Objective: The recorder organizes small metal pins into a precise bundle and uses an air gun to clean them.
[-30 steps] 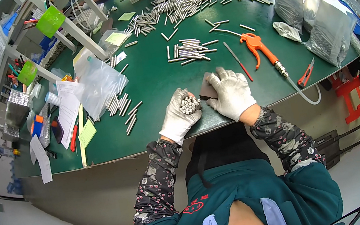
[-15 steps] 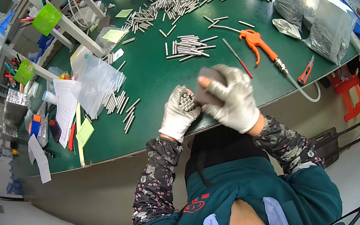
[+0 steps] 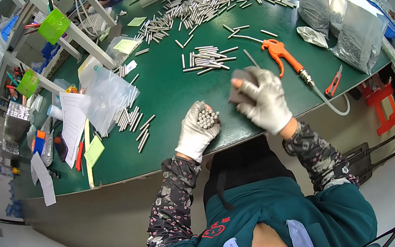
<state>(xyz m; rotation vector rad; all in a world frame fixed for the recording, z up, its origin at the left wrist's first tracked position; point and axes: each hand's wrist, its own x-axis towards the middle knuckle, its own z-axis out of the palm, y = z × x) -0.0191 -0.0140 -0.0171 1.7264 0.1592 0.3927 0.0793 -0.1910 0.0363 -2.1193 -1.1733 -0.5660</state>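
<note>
My left hand, in a white glove with bare fingertips, is closed round a bundle of metal pins, their round ends facing up. To its right, my gloved right hand grips a flat grey-brown pad, which looks like an abrasive pad. The pad is held apart from the bundle, above the table. Beyond both hands lies a small heap of loose pins. A slim file lies beside the right hand, which hides its red handle.
On the green table a large pin pile spreads at the back. More pins lie left by a plastic bag. At right are an orange air gun, a utility knife and filled bags.
My right hand has moved right with the pad, away from the bundle, and now covers the file's handle. The left hand keeps its hold, slightly lower.
</note>
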